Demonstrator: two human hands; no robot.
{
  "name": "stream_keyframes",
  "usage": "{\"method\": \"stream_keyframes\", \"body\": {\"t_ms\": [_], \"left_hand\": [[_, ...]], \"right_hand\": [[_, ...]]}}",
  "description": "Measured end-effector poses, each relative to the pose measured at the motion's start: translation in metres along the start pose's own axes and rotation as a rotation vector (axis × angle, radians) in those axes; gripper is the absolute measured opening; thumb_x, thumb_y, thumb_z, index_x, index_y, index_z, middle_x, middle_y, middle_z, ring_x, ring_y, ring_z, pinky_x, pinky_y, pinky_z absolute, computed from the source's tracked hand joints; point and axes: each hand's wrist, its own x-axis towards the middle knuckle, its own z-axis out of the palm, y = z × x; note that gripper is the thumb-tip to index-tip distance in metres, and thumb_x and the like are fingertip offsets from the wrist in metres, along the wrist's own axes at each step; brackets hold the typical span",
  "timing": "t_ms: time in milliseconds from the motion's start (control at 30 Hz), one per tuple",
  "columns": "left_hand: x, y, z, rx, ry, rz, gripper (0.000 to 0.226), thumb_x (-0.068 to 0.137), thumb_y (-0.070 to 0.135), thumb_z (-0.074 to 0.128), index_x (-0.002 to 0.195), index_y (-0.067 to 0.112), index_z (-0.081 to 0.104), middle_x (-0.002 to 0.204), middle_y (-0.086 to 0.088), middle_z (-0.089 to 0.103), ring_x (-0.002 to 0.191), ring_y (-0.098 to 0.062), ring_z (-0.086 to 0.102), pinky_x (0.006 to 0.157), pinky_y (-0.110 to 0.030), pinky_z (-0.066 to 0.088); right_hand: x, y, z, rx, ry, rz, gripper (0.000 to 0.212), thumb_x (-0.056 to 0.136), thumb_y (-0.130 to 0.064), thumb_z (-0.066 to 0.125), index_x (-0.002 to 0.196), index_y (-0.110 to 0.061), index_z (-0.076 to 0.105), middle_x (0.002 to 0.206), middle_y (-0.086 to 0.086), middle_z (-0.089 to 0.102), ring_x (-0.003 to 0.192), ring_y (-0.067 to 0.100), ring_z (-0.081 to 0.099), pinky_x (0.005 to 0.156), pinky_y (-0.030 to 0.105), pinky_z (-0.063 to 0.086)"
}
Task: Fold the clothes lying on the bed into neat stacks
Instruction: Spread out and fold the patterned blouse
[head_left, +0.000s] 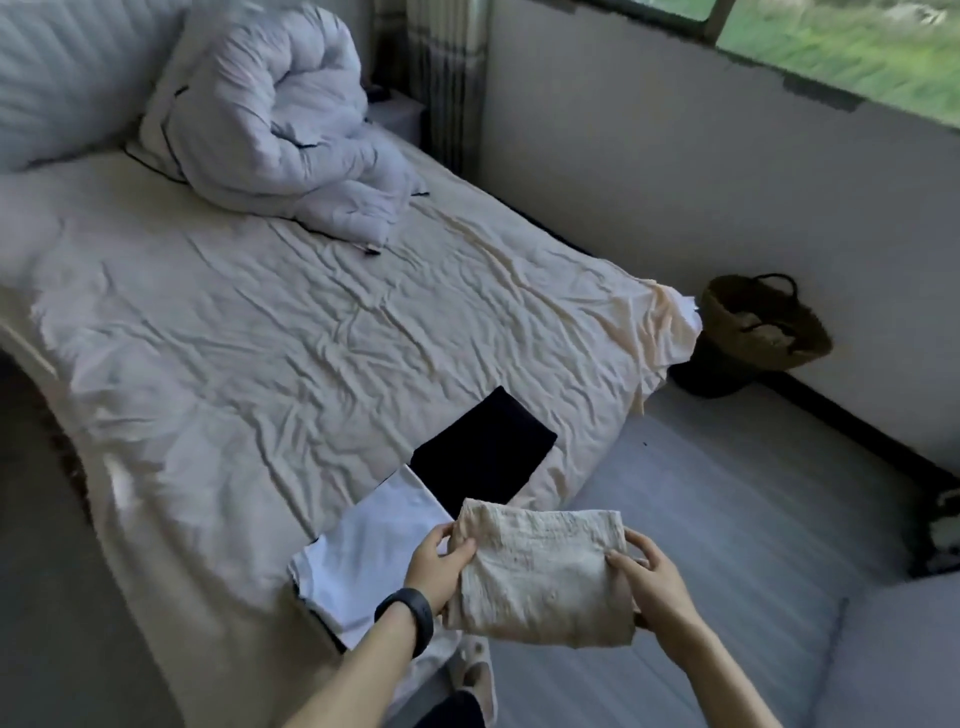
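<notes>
- Holding a folded cream cloth of crinkled weave (540, 577) between both hands, the person stands at the near corner of the bed.
- The left hand (439, 564) has its grip clenched on the cloth's left edge, with the thumb laid on top and the fingers curled under the fold.
- The right hand (652, 582) grasps the right edge the same way, with the thumb pressed on the upper face and the fingers wrapped beneath.
- A black band (410, 618) circles the left wrist.
- The cloth is a rough rectangle spread flat between the two hands, over the bed's near edge and partly over the floor. I cannot tell whether it touches the mattress.
- Just left of it, a folded white garment (363, 551) lies on the bed, with one corner hidden behind the left hand.
- Beyond that and touching its far corner, a folded black garment (483, 452) lies flat as a neat rectangle.
- A wrinkled cream sheet (234, 338) covers the bed.
- A bundled pale duvet with dark piping (275, 130) is heaped at the far end, beside a white pillow (67, 78).
- A grey floor (727, 519) runs along the bed's right side.
- A woven straw basket with dark handles (758, 327) sits there against the white wall, just past the sheet's hanging corner.
- A window (857, 47) above the wall shows blurred green outside.
- A grey cushioned seat (893, 649) fills the near right corner.
</notes>
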Motion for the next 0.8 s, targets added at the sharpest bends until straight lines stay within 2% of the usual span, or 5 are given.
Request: {"method": "stream_keyframes", "body": {"t_ms": [167, 300, 367, 533, 800], "left_hand": [[0.054, 0.012, 0.007, -0.032, 0.125, -0.128, 0.027, 0.099, 0.030, 0.058, 0.125, 0.024, 0.054, 0.117, 0.001, 0.064, 0.099, -0.017, 0.064, 0.093, -0.044, 0.054], [0.085, 0.031, 0.018, -0.037, 0.218, -0.205, 0.023, 0.103, 0.028, 0.051, 0.125, 0.025, 0.044, 0.089, 0.019, 0.045, 0.074, 0.000, 0.046, 0.064, -0.025, 0.043], [0.104, 0.036, 0.022, -0.054, 0.252, -0.229, 0.029, 0.103, 0.032, 0.049, 0.130, 0.022, 0.044, 0.087, 0.018, 0.042, 0.072, -0.003, 0.045, 0.064, -0.028, 0.042], [0.155, 0.050, 0.034, -0.141, 0.348, -0.291, 0.055, 0.103, 0.041, 0.046, 0.152, 0.020, 0.032, 0.147, -0.005, 0.045, 0.128, -0.029, 0.050, 0.103, -0.039, 0.043], [0.230, 0.061, 0.057, -0.190, 0.567, -0.342, 0.050, 0.109, 0.034, 0.031, 0.157, 0.024, 0.021, 0.156, -0.007, 0.037, 0.130, -0.034, 0.048, 0.090, -0.034, 0.039]], "right_hand": [[0.077, -0.050, 0.019, -0.177, -0.091, 0.013, 0.029, 0.097, -0.050, 0.060, 0.123, -0.038, 0.058, 0.106, -0.003, 0.070, 0.089, 0.022, 0.073, 0.074, 0.044, 0.062], [0.137, -0.084, 0.031, -0.368, -0.119, -0.016, 0.031, 0.098, -0.053, 0.054, 0.123, -0.035, 0.058, 0.104, 0.002, 0.069, 0.089, 0.022, 0.070, 0.073, 0.041, 0.061], [0.166, -0.099, 0.038, -0.442, -0.149, -0.033, 0.032, 0.098, -0.051, 0.055, 0.125, -0.033, 0.057, 0.105, 0.003, 0.068, 0.089, 0.022, 0.068, 0.073, 0.040, 0.060], [0.240, -0.138, 0.058, -0.591, -0.196, -0.114, 0.031, 0.098, -0.049, 0.056, 0.124, -0.031, 0.057, 0.108, 0.002, 0.068, 0.098, 0.023, 0.065, 0.092, 0.043, 0.054], [0.350, -0.176, 0.104, -0.788, -0.341, -0.247, 0.040, 0.102, -0.048, 0.051, 0.134, -0.026, 0.056, 0.105, 0.003, 0.068, 0.094, 0.024, 0.065, 0.078, 0.036, 0.053]]}}
